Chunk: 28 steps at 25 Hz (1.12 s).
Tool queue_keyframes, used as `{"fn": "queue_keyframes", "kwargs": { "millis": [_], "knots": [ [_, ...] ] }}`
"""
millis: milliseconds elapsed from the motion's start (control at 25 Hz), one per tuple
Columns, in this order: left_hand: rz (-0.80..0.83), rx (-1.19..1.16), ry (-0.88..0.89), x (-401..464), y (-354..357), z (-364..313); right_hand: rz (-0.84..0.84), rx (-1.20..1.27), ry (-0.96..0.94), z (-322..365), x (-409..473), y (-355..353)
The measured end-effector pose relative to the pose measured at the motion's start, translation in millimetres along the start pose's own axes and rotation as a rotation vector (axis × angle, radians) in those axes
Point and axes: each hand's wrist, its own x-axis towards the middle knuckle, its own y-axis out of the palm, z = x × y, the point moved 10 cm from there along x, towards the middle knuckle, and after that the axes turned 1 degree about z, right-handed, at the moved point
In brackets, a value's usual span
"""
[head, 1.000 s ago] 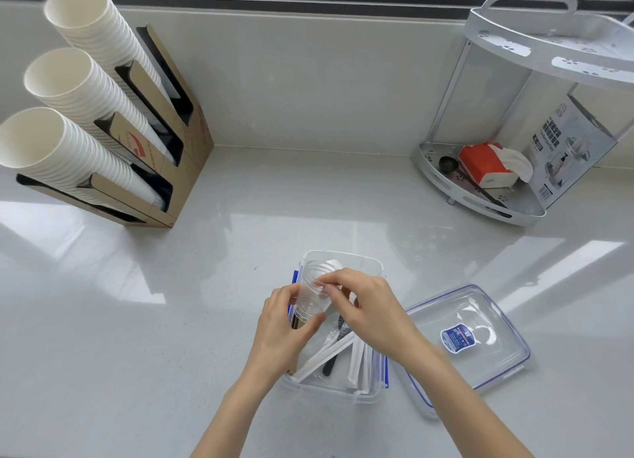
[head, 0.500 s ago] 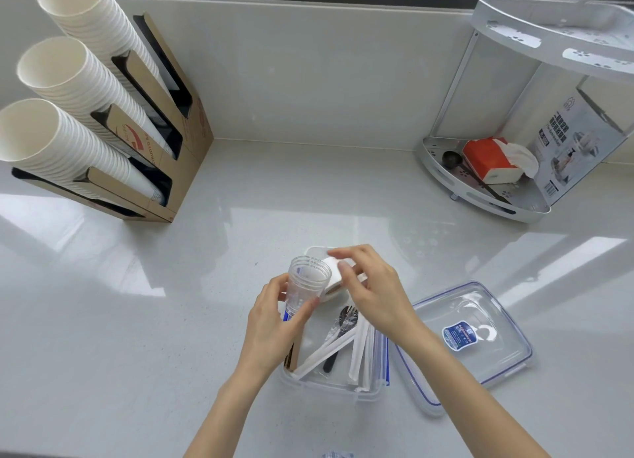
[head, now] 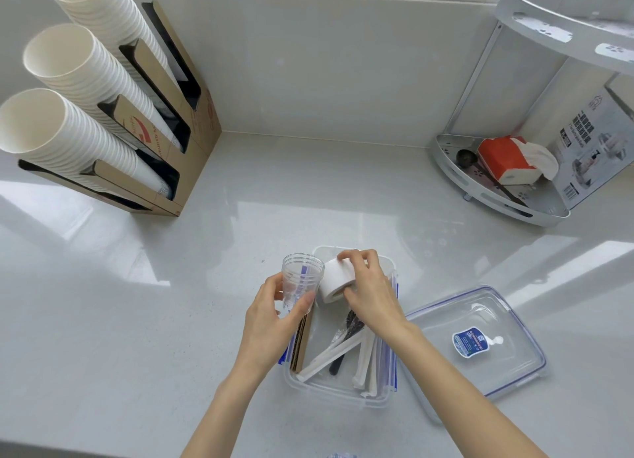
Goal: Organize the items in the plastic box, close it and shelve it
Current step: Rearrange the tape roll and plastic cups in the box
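1. The left hand (head: 271, 324) is curled around a small stack of clear plastic cups (head: 302, 282); the thumb lies on the near side of the cups and the other fingers wrap the far side. The cups stand almost upright, with the mouth up, above the left edge of the box.
2. The right hand (head: 370, 293) grips a white roll of tape (head: 334, 279). The fingertips press on the top of the roll and the thumb holds it from below, so the hand is half closed on it. The roll is tilted and is just beside the cups, touching or nearly touching them; I cannot tell which.
3. Both hands are above the clear rectangular plastic box (head: 343, 394), which stands open on the glossy white table (head: 137, 320), near the front edge.
4. Inside the box lie several white paper-wrapped straws (head: 329, 354), a black plastic spoon (head: 343, 353) between them, and a brown piece of corrugated cardboard (head: 302, 344) standing against the left wall.
5. The clear lid with blue rim (head: 480, 344) lies flat on the table just beside the box on the right, with a blue label on it.
6. The white two-level corner shelf (head: 497, 197) stands at the far right of the table, well apart from the box.
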Motion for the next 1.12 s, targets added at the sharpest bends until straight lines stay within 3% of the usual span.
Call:
{"fn": "queue_keyframes", "kwargs": {
  "millis": [240, 760, 1000, 1120],
  "knots": [
    [0.014, 0.012, -0.005, 0.1, -0.6, 1.1, -0.05, -0.059, 0.061, -6.8, 0.8, -9.2],
    [0.006, -0.007, -0.008, -0.9, -2.2, 2.2, 0.049, -0.215, 0.198, -22.3, 15.7, -0.6],
    [-0.021, 0.008, 0.006, -1.5, -4.3, -2.8, 0.026, -0.165, 0.171, -19.2, 10.2, -5.0],
    [-0.027, 0.014, 0.022, -2.2, -5.0, -6.1, -0.067, 0.008, 0.05, -3.9, 0.9, -23.3]
  ]
}}
